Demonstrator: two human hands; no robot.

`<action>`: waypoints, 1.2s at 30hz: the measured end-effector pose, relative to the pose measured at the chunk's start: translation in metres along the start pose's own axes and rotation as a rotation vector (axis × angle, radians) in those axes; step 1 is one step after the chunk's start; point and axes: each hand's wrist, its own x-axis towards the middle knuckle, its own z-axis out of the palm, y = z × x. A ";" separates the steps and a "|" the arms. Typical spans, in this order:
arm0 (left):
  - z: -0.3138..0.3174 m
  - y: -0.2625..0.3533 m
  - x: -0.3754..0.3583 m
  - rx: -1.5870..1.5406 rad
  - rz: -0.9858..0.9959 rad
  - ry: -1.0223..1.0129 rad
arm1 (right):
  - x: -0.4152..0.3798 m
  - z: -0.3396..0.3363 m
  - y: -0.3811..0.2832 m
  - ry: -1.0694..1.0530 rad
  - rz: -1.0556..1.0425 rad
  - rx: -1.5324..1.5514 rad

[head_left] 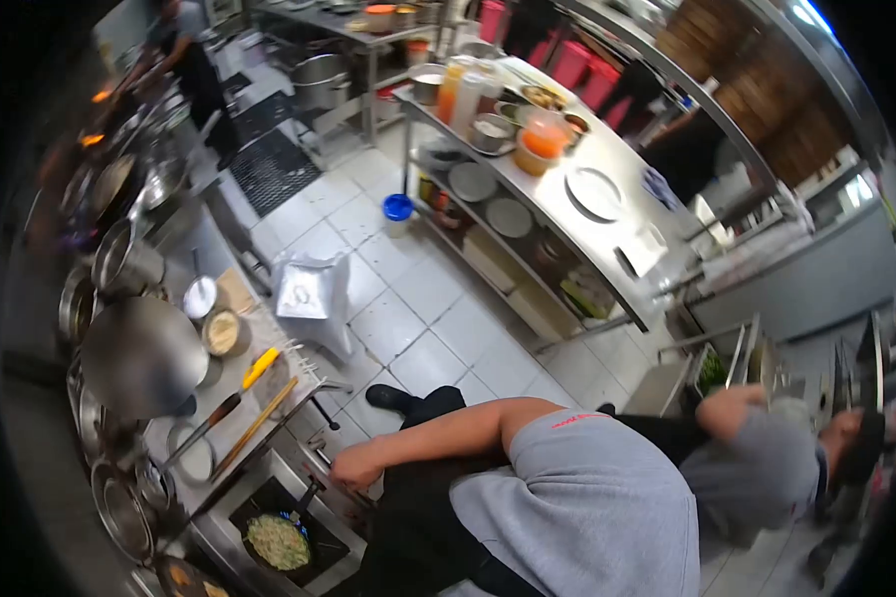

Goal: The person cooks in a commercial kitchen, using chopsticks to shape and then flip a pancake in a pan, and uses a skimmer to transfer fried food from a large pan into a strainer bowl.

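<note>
My right hand (358,465) reaches down to the front edge of the stove (214,532), fingers curled; what they close on is hidden. Just beside it, apart from the hand, ends the black handle of a small frying pan (279,542). A pale, green-flecked food mixture covers the pan, and blue flame shows at its rim. My grey sleeve and black apron fill the lower middle of the view. My left hand is out of sight. On the counter left of the stove lie a yellow-handled tool (261,368) and wooden sticks (259,423).
Pots (126,261) and bowls crowd the left counter. A steel worktable (607,254) carries bottles, tubs and a plate. A foil-covered container (309,289) stands beside the counter, and a blue-lidded tub (397,209) by the worktable. A co-worker (747,468) bends close on the right; another person stands far left.
</note>
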 end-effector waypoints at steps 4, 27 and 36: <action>0.004 0.019 0.005 0.055 0.048 -0.086 | -0.055 0.004 0.044 0.230 0.294 0.032; 0.115 0.113 -0.002 0.273 0.178 -0.783 | -0.402 0.214 0.009 0.673 1.657 0.791; 0.138 0.140 -0.019 0.504 0.129 -1.112 | -0.383 0.329 -0.066 0.887 1.583 0.961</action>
